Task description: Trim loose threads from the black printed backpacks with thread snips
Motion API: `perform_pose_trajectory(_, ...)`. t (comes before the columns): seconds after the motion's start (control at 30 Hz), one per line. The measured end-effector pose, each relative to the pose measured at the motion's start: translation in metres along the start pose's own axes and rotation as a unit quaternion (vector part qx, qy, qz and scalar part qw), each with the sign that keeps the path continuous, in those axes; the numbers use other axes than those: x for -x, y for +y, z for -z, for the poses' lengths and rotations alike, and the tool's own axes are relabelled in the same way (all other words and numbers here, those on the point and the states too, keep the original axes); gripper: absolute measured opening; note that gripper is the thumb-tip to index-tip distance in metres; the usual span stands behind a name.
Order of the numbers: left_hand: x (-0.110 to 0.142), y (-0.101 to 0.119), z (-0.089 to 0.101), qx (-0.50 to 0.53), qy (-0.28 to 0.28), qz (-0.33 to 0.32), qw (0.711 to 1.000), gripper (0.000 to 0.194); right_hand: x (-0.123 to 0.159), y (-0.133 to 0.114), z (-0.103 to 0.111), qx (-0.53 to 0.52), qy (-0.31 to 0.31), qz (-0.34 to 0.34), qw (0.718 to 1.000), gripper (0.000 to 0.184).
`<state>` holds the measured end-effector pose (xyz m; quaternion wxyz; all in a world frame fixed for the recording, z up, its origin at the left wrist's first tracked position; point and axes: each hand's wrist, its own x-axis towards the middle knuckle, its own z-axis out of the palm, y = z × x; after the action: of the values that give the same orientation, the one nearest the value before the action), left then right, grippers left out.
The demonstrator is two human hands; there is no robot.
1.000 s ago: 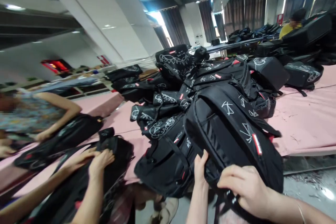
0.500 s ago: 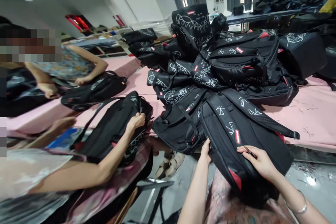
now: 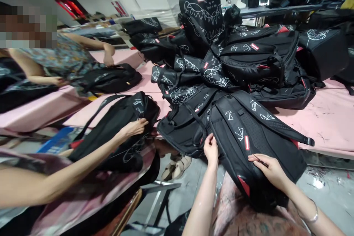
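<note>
A black backpack [image 3: 262, 136] with white line drawings, a red label and red corner patches lies tilted from the table edge onto my lap, straps facing up. My left hand [image 3: 211, 149] is closed in a pinch right beside the backpack's left edge; whatever sits between the fingertips is too small to make out. In my right hand [image 3: 269, 169] is a slim dark pointed tool [image 3: 260, 161], perhaps tweezers or snips, its kind unclear. That hand rests on the back panel just below the red label [image 3: 247, 142].
More black backpacks [image 3: 257, 55] are heaped on the pink table [image 3: 320, 125]. To the left, a co-worker's hand [image 3: 134, 128] works on another backpack [image 3: 110, 129]; a second person sits beyond. A metal-legged stool [image 3: 157, 188] stands at lower left.
My left hand has shifted from gripping the backpack's edge to a pinch just beside it. My right hand stays nearly in place. The near co-worker's hand moved slightly left; the far person's arms spread.
</note>
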<state>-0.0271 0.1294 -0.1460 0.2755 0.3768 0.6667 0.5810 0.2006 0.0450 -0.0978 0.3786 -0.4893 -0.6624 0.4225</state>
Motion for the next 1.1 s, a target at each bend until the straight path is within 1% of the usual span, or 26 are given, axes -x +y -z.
perform_pose_trajectory(0.07,-0.003,0.011,0.006,-0.04,0.009,-0.053,0.998,0.025,-0.002,-0.002,-0.001,0.002,-0.002,0.004,1.0,0.023)
perform_pose_trajectory(0.13,-0.006,0.024,0.012,-0.075,0.006,-0.109,0.991,0.024,-0.005,-0.004,0.0,0.008,-0.001,0.007,1.0,0.022)
perform_pose_trajectory(0.23,-0.015,0.042,0.013,-0.11,-0.026,-0.186,0.976,0.022,-0.013,-0.009,-0.001,0.025,-0.007,0.016,1.0,0.023)
perform_pose_trajectory(0.3,-0.026,0.052,0.009,-0.165,-0.067,-0.251,0.951,0.022,-0.019,-0.013,-0.002,0.035,-0.018,0.027,0.999,0.023)
perform_pose_trajectory(0.37,-0.038,0.06,0.002,-0.224,-0.109,-0.308,0.918,0.021,-0.025,-0.018,-0.005,0.049,-0.022,0.031,0.998,0.022)
perform_pose_trajectory(0.43,-0.049,0.066,-0.005,-0.257,-0.142,-0.339,0.894,0.017,-0.032,-0.025,-0.007,0.068,-0.019,0.025,0.997,0.021)
perform_pose_trajectory(0.5,-0.058,0.07,-0.011,-0.259,-0.169,-0.349,0.885,0.012,-0.039,-0.034,-0.008,0.088,-0.009,0.007,0.996,0.02)
perform_pose_trajectory(0.63,-0.067,0.073,-0.014,-0.259,-0.204,-0.367,0.87,0.013,-0.057,-0.059,-0.011,0.105,-0.006,-0.035,0.994,0.026)
perform_pose_trajectory(0.73,-0.072,0.071,-0.011,-0.243,-0.208,-0.374,0.871,0.009,-0.072,-0.08,-0.021,0.079,-0.01,-0.021,0.997,0.028)
perform_pose_trajectory(0.83,-0.075,0.067,-0.006,-0.221,-0.198,-0.376,0.878,0.011,-0.087,-0.092,-0.04,0.037,-0.018,-0.006,0.999,0.026)
perform_pose_trajectory(0.9,-0.076,0.064,-0.005,-0.211,-0.194,-0.375,0.882,0.013,-0.098,-0.091,-0.052,0.033,-0.023,-0.012,0.999,0.022)
perform_pose_trajectory(0.93,-0.077,0.063,-0.005,-0.207,-0.192,-0.374,0.883,0.013,-0.104,-0.088,-0.056,0.051,-0.012,-0.02,0.998,0.02)
perform_pose_trajectory(1.03,-0.077,0.061,-0.005,-0.199,-0.187,-0.371,0.888,0.012,-0.12,-0.07,-0.058,0.159,0.062,-0.045,0.984,0.02)
perform_pose_trajectory(1.1,-0.078,0.061,-0.006,-0.195,-0.184,-0.367,0.891,0.011,-0.125,-0.059,-0.054,0.229,0.09,-0.043,0.968,0.025)
